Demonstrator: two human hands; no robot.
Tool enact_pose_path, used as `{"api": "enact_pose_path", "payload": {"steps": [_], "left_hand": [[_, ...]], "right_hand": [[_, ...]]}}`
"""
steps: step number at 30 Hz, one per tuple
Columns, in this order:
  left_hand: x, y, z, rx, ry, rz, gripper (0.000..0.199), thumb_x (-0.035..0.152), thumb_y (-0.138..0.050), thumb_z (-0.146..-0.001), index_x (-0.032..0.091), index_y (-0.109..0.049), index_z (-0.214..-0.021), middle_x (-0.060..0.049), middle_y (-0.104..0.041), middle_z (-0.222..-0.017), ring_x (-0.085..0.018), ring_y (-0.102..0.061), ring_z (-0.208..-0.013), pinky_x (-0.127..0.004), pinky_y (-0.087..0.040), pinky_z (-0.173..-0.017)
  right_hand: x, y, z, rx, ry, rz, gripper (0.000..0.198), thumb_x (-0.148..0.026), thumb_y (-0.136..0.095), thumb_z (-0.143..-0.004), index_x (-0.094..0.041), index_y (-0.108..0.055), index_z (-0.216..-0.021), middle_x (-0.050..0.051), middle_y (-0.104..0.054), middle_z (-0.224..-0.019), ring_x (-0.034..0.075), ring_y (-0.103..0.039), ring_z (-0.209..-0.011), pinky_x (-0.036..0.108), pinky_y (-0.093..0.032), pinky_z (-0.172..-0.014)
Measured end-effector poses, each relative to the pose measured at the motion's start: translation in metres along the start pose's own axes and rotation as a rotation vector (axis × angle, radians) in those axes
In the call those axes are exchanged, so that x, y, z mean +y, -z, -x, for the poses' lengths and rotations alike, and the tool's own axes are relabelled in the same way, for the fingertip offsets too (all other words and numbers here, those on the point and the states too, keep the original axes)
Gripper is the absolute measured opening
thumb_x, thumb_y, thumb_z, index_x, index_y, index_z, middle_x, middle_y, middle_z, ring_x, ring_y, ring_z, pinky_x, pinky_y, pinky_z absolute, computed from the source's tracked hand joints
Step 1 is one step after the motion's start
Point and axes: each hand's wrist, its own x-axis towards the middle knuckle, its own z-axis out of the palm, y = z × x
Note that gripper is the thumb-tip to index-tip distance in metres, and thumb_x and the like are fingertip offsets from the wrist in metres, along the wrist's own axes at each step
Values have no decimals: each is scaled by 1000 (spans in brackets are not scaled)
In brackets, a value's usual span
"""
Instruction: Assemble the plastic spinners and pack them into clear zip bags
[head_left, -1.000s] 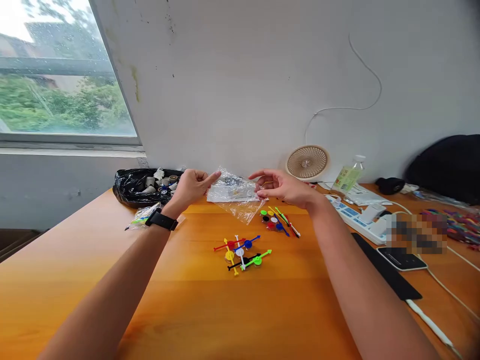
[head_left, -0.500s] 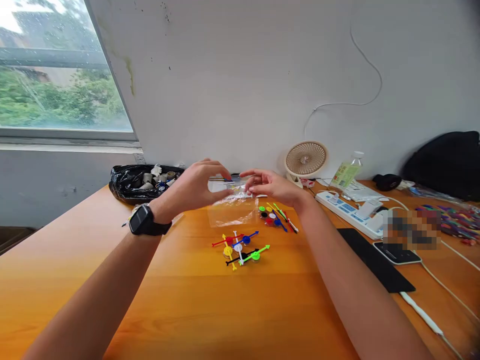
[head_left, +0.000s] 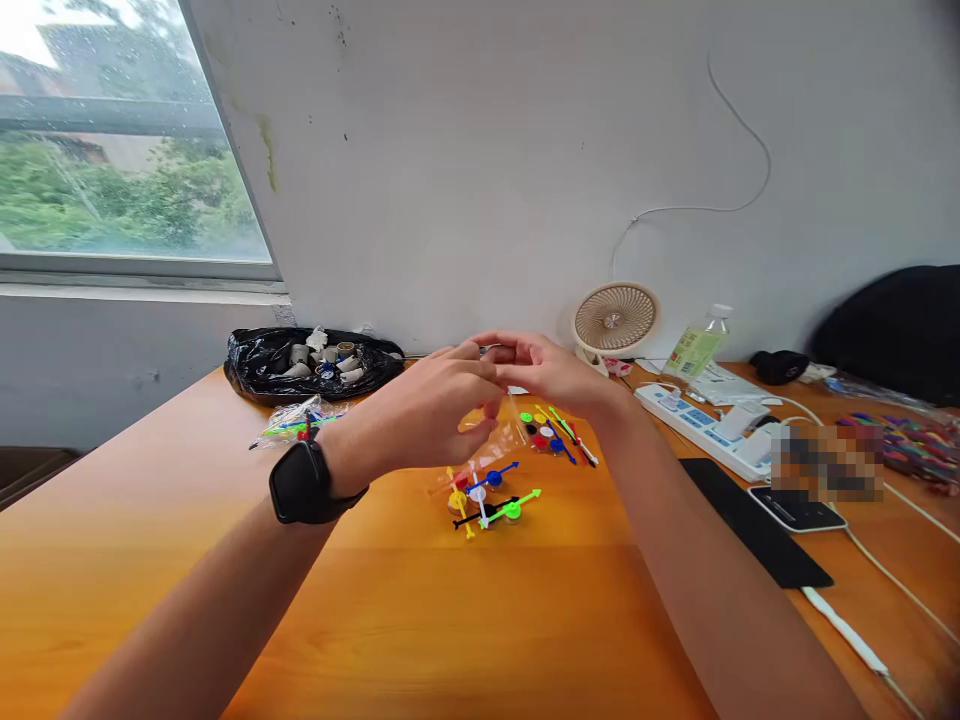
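A clear plastic bag (head_left: 504, 440) hangs below my two hands and partly overlaps the spinners behind it. My left hand (head_left: 431, 405), with a black watch on its wrist, curls at the bag's upper part. Against its fingertips, my right hand (head_left: 551, 378) is bent round the bag's top edge; its grip is partly hidden. Nearer to me on the table lie several assembled arrow spinners, among them a green spinner (head_left: 511, 511), a blue spinner (head_left: 495, 479) and a yellow spinner (head_left: 457, 503). Loose coloured discs (head_left: 546, 432) and loose arrows (head_left: 574, 436) lie by my right wrist.
At the back left sits a black bag (head_left: 247, 365) with cardboard rolls, and a packet of coloured pieces (head_left: 296, 420) before it. A fan (head_left: 615, 320), bottle (head_left: 697, 345), power strip (head_left: 705, 430), black mat (head_left: 750, 520) and phone (head_left: 799, 508) stand or lie at right.
My left hand has moved right and closer to my right hand, its fingers curling in. The bag is now mostly covered by it, and the packet at left has come into view.
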Motion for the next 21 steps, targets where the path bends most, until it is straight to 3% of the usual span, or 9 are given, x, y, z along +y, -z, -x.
{"api": "enact_pose_path", "payload": {"steps": [3, 5, 7, 9, 14, 21], "left_hand": [[-4, 15, 2, 81, 91, 45, 12, 21, -64, -91, 22, -75, -87, -5, -73, -85, -24, -67, -92, -38, -53, -89], [-9, 24, 5, 241, 211, 50, 13, 28, -66, -92, 23, -77, -87, -5, -72, -84, -23, -66, -87, -36, -53, -81], [-14, 30, 7, 388, 312, 47, 13, 32, -67, -92, 23, -77, -88, -5, -73, -88, -21, -66, -85, -33, -52, -76], [-18, 31, 8, 450, 359, 63, 14, 32, -65, -93, 22, -75, -91, -4, -73, -88, -19, -66, -83, -32, -52, -75], [-20, 25, 6, 429, 349, 178, 18, 34, -57, -99, 19, -66, -95, -4, -72, -86, -17, -67, -80, -29, -53, -74], [-18, 28, 8, 370, 359, 298, 25, 43, -49, -106, 21, -58, -100, -2, -68, -76, -15, -67, -68, -27, -52, -64]], "right_hand": [[5, 3, -3, 56, -10, -138, 51, -57, -67, -98, -20, -65, -133, 8, -73, -109, 22, -68, -102, 34, -55, -92], [9, 4, -5, 47, -3, -220, 63, -71, -63, -95, -21, -64, -133, 10, -72, -119, 26, -65, -116, 37, -54, -99], [14, 3, -6, -27, 1, -290, 75, -80, -62, -90, -23, -61, -139, 11, -68, -130, 28, -59, -128, 39, -51, -106], [20, -2, -7, -145, -1, -342, 84, -83, -66, -85, -25, -56, -145, 11, -64, -138, 28, -54, -135, 41, -48, -110], [31, -25, -10, -336, -30, -460, 98, -79, -79, -74, -31, -46, -153, 12, -61, -142, 31, -53, -137, 44, -43, -112], [25, -38, -8, -324, -80, -664, 111, -80, -85, -59, -31, -43, -149, 17, -59, -142, 39, -60, -126, 56, -45, -107]]}}
